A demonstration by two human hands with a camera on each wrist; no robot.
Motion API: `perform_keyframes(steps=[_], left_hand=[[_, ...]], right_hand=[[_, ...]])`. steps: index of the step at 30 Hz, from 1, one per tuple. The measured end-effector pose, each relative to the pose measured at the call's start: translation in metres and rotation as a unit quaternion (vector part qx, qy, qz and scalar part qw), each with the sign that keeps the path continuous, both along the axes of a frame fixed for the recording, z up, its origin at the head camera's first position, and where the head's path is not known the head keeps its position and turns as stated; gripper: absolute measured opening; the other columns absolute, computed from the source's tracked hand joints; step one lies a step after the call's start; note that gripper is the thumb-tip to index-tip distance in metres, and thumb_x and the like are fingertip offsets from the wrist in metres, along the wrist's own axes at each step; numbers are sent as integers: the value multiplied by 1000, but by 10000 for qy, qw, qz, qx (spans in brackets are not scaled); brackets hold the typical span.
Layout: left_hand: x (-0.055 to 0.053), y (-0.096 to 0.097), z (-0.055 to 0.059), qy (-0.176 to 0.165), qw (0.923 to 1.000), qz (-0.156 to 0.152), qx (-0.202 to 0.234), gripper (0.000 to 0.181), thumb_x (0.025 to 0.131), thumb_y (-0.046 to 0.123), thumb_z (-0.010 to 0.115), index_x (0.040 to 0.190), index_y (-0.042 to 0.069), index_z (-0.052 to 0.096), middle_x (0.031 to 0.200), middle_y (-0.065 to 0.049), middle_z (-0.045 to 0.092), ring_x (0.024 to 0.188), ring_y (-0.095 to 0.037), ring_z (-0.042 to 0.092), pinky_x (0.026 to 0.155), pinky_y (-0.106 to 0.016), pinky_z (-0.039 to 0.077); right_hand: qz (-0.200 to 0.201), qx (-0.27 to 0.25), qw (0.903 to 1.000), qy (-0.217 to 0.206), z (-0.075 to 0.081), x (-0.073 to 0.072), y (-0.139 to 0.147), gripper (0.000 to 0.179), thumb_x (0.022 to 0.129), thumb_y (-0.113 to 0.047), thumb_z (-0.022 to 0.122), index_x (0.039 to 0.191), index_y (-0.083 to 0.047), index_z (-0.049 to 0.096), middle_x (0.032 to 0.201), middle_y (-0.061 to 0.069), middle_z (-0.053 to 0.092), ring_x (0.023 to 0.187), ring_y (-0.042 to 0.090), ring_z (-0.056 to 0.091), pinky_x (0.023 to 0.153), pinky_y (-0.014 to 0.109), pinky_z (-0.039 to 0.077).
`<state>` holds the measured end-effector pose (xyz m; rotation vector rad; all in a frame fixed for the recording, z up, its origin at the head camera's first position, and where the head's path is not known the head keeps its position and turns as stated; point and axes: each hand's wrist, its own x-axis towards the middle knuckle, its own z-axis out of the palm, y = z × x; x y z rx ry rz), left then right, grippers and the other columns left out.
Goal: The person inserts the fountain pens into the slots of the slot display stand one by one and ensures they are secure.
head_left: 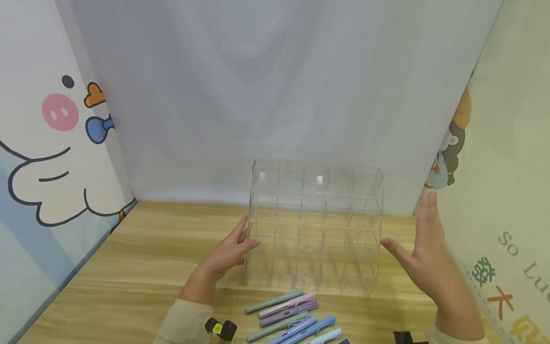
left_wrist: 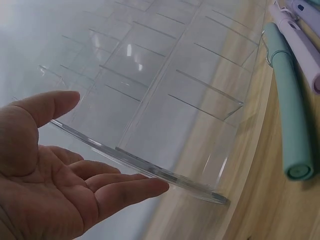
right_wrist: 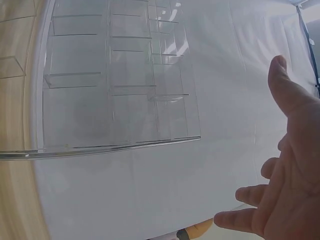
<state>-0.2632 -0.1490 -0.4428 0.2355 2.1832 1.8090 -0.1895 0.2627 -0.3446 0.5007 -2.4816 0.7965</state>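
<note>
A clear acrylic organizer (head_left: 315, 241) stands upright on the wooden table, with several tiers split into small compartments by thin dividers. My left hand (head_left: 225, 254) is at its left side panel, thumb over the front edge and the other fingers extended along the outside. In the left wrist view, those fingers (left_wrist: 132, 192) lie right by the panel's edge, palm turned up. On the other side, my right hand (head_left: 429, 260) is spread with its fingers pointing up, thumb toward the right panel. The right wrist view shows a gap between that hand (right_wrist: 287, 165) and the organizer.
Several pens in green, pink, purple and blue, among them a green pen (head_left: 274, 302), lie in front of the organizer. A pale curtain (head_left: 275, 86) hangs behind the table (head_left: 172, 248). Printed cartoon panels border the left (head_left: 38, 186) and right (head_left: 494, 167) sides.
</note>
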Motion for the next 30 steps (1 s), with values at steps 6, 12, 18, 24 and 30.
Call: perform_keyframes(steps=[6, 12, 18, 24, 30], left_hand=[[1, 0, -2, 117, 9999, 42, -60, 73, 101, 28, 56, 160, 23, 12, 161, -19, 21, 144, -41, 29, 104, -61, 39], [1, -2, -4, 151, 9999, -34, -12, 69, 102, 25, 54, 159, 28, 15, 161, -16, 22, 143, -40, 31, 103, -60, 40], [-1, -4, -7, 142, 9998, -129, 92, 68, 101, 27, 55, 158, 32, 18, 161, -14, 23, 144, -39, 29, 103, -61, 40], [-1, -5, -6, 115, 9996, -203, 154, 69, 101, 26, 55, 158, 32, 17, 162, -12, 21, 146, -38, 26, 103, -60, 40], [-3, -7, -8, 118, 9997, -163, 159, 68, 101, 25, 55, 158, 33, 18, 161, -12, 24, 144, -38, 29, 102, -58, 43]], right_hand=[[166, 147, 9996, -165, 0, 0, -1, 109, 91, -33, 71, 156, -17, -16, 163, 8, -19, 150, 35, -12, 118, 59, -4], [303, 327, 9986, -275, 1, 2, -8, 111, 85, -34, 77, 159, -18, -5, 165, 15, -2, 150, 42, 6, 116, 63, 9], [204, 733, 9960, -459, 7, 15, -17, 87, 86, -39, 75, 156, -23, 27, 153, 13, 43, 134, 43, 44, 98, 61, 40], [430, 1023, 9912, -727, 8, 30, -30, 67, 87, -42, 72, 146, -23, 47, 137, 2, 60, 123, 32, 58, 89, 52, 50], [1151, 1733, 9588, -1934, -21, 26, -47, 61, 87, -60, 61, 135, -23, 57, 130, -4, 63, 117, 23, 62, 91, 46, 52]])
